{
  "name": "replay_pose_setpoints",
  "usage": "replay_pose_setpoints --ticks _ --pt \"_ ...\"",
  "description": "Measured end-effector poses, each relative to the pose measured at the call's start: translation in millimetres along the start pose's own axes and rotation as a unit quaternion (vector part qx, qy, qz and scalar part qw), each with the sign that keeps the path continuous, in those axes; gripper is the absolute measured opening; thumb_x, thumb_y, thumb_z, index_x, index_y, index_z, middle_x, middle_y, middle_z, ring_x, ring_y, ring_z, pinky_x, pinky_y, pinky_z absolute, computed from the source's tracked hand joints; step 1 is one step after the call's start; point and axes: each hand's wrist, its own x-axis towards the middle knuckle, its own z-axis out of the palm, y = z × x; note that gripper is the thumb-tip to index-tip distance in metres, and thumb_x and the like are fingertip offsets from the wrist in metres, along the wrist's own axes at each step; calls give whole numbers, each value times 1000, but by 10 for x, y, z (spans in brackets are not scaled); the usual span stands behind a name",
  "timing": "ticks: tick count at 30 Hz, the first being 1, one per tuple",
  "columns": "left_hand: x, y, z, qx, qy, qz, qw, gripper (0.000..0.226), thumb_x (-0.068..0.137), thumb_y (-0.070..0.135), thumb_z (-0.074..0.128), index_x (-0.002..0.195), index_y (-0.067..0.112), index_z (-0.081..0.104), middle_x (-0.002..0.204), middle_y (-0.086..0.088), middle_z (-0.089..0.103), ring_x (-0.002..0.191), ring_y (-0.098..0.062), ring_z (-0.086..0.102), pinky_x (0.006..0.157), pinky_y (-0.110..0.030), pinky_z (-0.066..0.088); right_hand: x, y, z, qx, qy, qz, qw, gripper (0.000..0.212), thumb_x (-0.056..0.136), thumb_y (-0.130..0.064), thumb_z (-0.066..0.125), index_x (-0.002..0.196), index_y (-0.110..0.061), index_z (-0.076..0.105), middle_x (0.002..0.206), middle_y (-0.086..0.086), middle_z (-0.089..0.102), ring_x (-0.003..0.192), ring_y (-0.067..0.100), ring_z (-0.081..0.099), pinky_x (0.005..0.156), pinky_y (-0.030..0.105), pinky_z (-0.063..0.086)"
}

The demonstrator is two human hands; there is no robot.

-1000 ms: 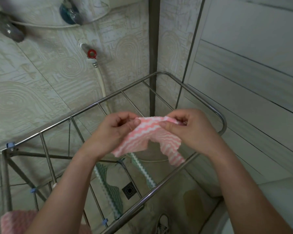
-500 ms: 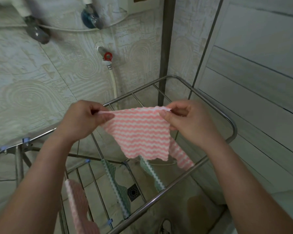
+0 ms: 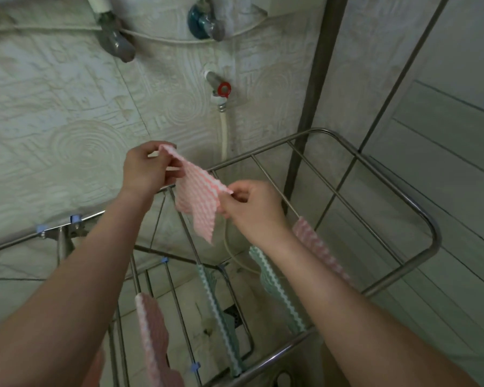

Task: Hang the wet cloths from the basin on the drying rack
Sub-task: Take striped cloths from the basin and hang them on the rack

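The left hand pinches one top corner of the pink striped cloth between thumb and fingers. The right hand pinches the other top corner the same way. Both hands are closed tight on the cloth and hold nothing else.

The cloth is stretched between the two grips. Its top edge is its long way. It slants from the left grip, which is higher and farther off, down to the right grip, which is lower and closer to the person. The rest of the cloth hangs down below the two grips in a floppy point.

The drying rack is under both grips. One thin rod sits just below the hanging cloth, between the two hands. The rods seem to run about the same way as the top edge of the cloth. So I think the cloth only needs to come down, with half falling on each side of a rod. The right hand is nearer the rods, so the left hand probably has farther to drop.

Below the right grip a hung pink cloth is already on a rod. Two green cloths hang lower down, closer to the person. The basin is not in view.
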Motion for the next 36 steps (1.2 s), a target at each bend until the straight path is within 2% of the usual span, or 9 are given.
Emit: replay_pose_setpoints --ticks 3,6,11,16,20,23,28,31,36 --pt "172 -192 179 29 -4 -10 1000 20 94 15 52 83 18 68 81 -17 69 57 -16 69 52 -23 54 86 272 108 0 13 52 999 11 85 -17 63 74 -20 63 72 6 71 67 29 69 64 52 57" --pt "364 -424 319 78 -27 -12 997 19 86 16 58 73 20 71 80 -18 71 70 -27 68 76 -42 59 146 475 136 -34 28 93 995 22 86 -14 63 73 -27 50 78 5 70 71 24 69 64 42 59" --pt "569 -541 639 153 -44 -4 987 17 83 19 63 94 11 74 90 -12 73 88 -26 69 85 -40 55 248 712 111 -92 56 122 987 18 87 -19 64 75 -22 51 81 1 68 71 16 65 55 26 48" --pt "595 -433 1026 244 -80 55 965 23 89 18 59 103 6 72 98 -14 72 93 -25 66 74 -25 46 376 955 2 -6 109 197 974 15 80 -25 63 71 -23 52 79 7 71 76 26 69 73 43 56" --pt "630 -427 1161 299 -212 55 929 46 90 28 59 134 15 51 128 -10 60 119 -25 55 98 -30 42 427 1091 -136 -15 122 234 965 12 87 -20 62 77 -18 55 80 4 69 73 21 65 62 29 49" --pt "534 -493 1075 286 -268 56 918 87 83 22 70 149 20 14 146 -14 41 132 -28 42 103 -31 34 389 1131 -201 -99 131 224 961 14 89 -22 62 98 -17 53 78 -9 57 69 11 54 56 23 36" --pt "132 -842 811 392 -241 116 880 86 78 39 73 146 11 28 154 -13 27 140 -28 28 113 -34 25 345 1131 -47 -151 77 143 975 27 89 -23 62 115 -18 64 107 2 69 95 19 64 84 31 51" --pt "-52 -1057 787 403 -272 106 867 96 78 56 65 150 12 18 159 -9 11 145 -29 14 117 -43 20 366 1057 98 -185 -30 120 975 21 92 -28 58 107 -19 70 99 1 73 89 17 66 74 26 49" --pt "-159 -1079 837 403 -245 111 875 92 79 60 58 146 7 22 146 -14 39 131 -32 38 104 -41 38 316 995 227 -286 -34 97 953 18 95 -24 51 101 -23 69 90 3 70 83 24 65 65 29 46"
